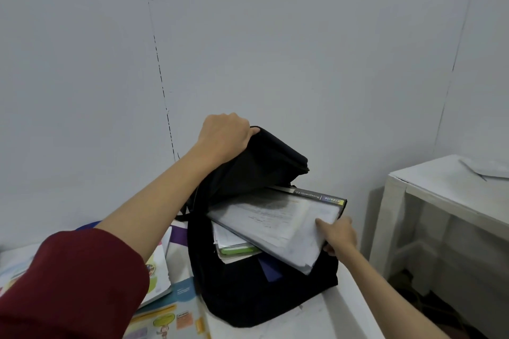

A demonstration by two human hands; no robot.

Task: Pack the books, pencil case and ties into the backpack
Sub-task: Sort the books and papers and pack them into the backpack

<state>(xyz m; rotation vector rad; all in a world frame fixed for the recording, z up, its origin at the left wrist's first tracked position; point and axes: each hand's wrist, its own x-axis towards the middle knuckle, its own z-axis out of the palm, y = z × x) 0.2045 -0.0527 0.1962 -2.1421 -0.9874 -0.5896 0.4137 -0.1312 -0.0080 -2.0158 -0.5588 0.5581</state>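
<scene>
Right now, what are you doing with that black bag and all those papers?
A person is packing a black backpack that stands on a white table. The left hand grips the bag's top flap and holds it open. The right hand holds a clear file of papers, which pokes partway out of the opening. Another book with a green edge already sits inside. Colourful books lie on the table to the left, not yet packed.

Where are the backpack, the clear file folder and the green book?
backpack point(264, 294) head view, front panel.
clear file folder point(275, 220) head view, its cover.
green book point(238, 250) head view, exposed edge.
</scene>
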